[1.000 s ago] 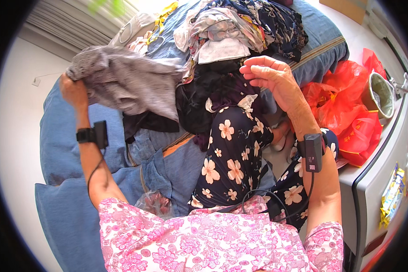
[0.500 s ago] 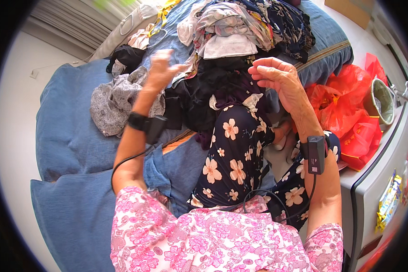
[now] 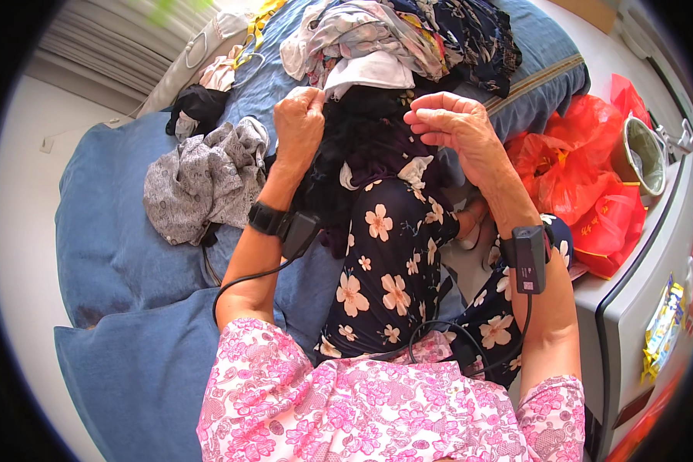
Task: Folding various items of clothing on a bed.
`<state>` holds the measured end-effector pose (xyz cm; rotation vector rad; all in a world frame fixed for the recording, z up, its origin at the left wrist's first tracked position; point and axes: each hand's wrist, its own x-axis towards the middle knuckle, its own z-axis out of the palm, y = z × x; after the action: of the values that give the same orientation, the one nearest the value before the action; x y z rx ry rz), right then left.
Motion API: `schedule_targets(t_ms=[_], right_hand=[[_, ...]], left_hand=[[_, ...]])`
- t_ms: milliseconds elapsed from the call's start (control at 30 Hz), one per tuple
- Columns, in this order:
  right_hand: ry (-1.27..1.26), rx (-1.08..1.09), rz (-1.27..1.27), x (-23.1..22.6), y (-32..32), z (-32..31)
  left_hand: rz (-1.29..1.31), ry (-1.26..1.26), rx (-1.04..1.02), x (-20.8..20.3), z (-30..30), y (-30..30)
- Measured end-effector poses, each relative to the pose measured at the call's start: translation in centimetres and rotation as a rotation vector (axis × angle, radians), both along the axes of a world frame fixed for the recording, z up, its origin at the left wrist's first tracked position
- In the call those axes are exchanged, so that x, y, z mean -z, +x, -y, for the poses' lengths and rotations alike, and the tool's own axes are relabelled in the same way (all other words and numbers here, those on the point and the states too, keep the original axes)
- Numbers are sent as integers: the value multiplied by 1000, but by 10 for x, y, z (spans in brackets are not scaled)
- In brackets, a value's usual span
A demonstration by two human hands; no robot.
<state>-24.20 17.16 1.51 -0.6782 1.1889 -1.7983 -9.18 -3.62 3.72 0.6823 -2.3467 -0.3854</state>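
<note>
My left hand (image 3: 299,127) is raised over the bed, its fingers curled closed with the thumb pressed against them. Whatever it may hold is hidden or too small to see. Level with it on the right, my right hand (image 3: 458,127) hovers with bent fingers slightly apart, and nothing shows in it. Between and below the hands lie dark, crumpled clothes (image 3: 362,138). Just beyond, a white cloth (image 3: 371,71) hangs from a heap of light patterned clothes (image 3: 362,31). A grey patterned garment (image 3: 200,177) lies left of my left hand.
Blue denim-like covers (image 3: 131,369) spread over the bed. Red plastic bags (image 3: 570,154) and a pale bin-like container (image 3: 641,158) stand on a white cabinet (image 3: 616,308) at right. Dark floral clothes (image 3: 477,38) are piled at the back. A small black garment (image 3: 196,112) lies far left.
My left hand was spread and blurred; now it is closed and has moved right, closer to my right hand. My right hand keeps nearly the same pose. The view has shifted slightly.
</note>
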Motion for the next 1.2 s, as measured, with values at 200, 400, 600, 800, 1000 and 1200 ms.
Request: schedule_targets(t_ms=[200, 400, 600, 800, 1000, 1200], right_hand=[[43, 0, -39, 6, -1, -3], [14, -30, -6, 8, 0, 0], [9, -3, 17, 0, 0, 1], [16, 266, -281, 6, 3, 12], [-167, 290, -1002, 6, 10, 12], [-242, -61, -153, -4, 31, 7]], left_hand=[[-6, -248, 60, -14, 9, -15], [39, -636, -59, -8, 55, -78], [-1, -355, -106, -12, 50, -97], [-223, -365, 176, -45, -55, -29], [-279, -225, 469, -45, -130, 35], [-197, -136, 333, -27, -116, 47]])
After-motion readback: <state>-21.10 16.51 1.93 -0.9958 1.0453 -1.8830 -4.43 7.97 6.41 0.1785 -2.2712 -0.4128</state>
